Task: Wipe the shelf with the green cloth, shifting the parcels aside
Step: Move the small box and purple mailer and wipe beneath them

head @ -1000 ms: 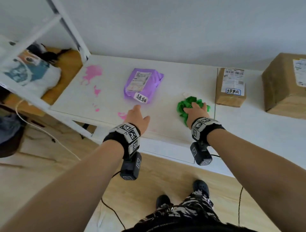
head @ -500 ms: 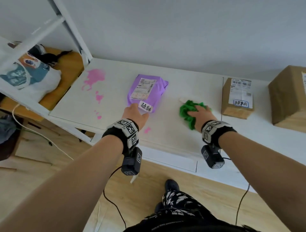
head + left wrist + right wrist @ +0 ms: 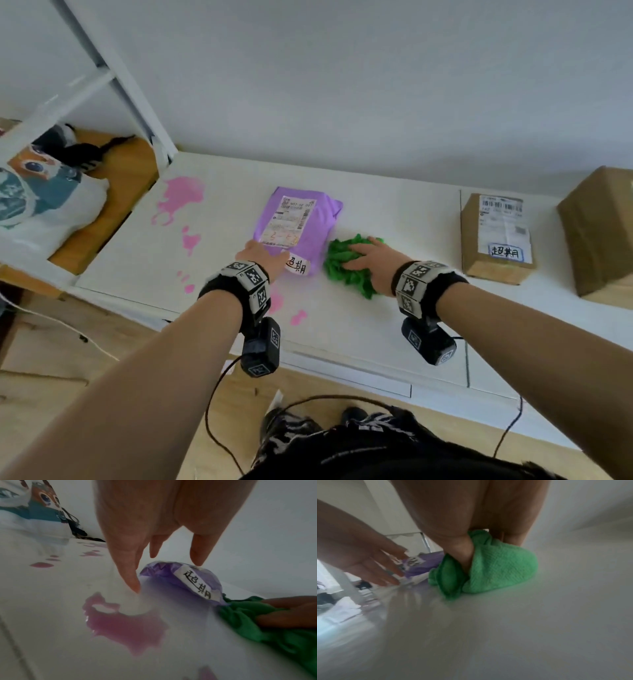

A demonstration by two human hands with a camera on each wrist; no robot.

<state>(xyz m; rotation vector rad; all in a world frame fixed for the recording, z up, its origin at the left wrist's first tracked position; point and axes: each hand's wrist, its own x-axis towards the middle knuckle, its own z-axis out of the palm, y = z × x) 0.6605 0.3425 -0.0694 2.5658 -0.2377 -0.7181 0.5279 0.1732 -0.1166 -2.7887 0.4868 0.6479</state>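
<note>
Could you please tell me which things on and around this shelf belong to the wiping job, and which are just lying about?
Part of the job:
green cloth, under the right hand
purple parcel, touched by the left hand
small cardboard parcel
large cardboard box
pink spills
white shelf

Just lying about:
printed bag

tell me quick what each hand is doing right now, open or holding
Left hand: open, straight fingers at the purple parcel, no grip visible.
Right hand: pressing on the green cloth, thumb tucked into it.
</note>
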